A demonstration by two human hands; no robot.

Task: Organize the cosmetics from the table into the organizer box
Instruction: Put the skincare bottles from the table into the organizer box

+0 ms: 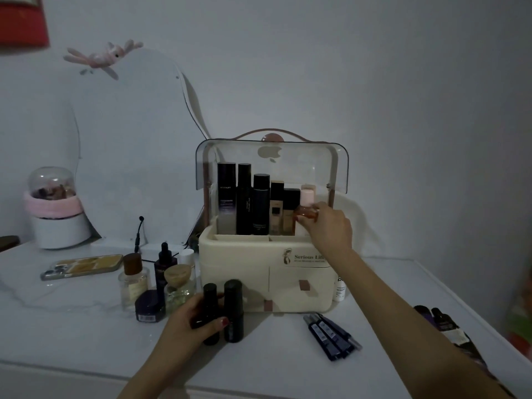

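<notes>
A cream organizer box (239,272) with a raised clear lid stands mid-table, holding several upright dark and beige bottles. My right hand (328,228) reaches into its top right part and grips a small amber bottle with a pink cap (306,210). In front of the box my left hand (190,318) is wrapped around a short black bottle (209,298); a second black bottle (233,309) stands right beside it. Left of them stand glass perfume bottles (133,279), a dropper bottle (164,266) and a dark jar (150,308).
Several dark pens or liners (331,336) lie right of the box front. A white tube (339,289) stands at the box's right side. A phone (83,266) lies at the left, a domed brush holder (54,208) behind it. Dark sachets (443,323) lie at the right edge.
</notes>
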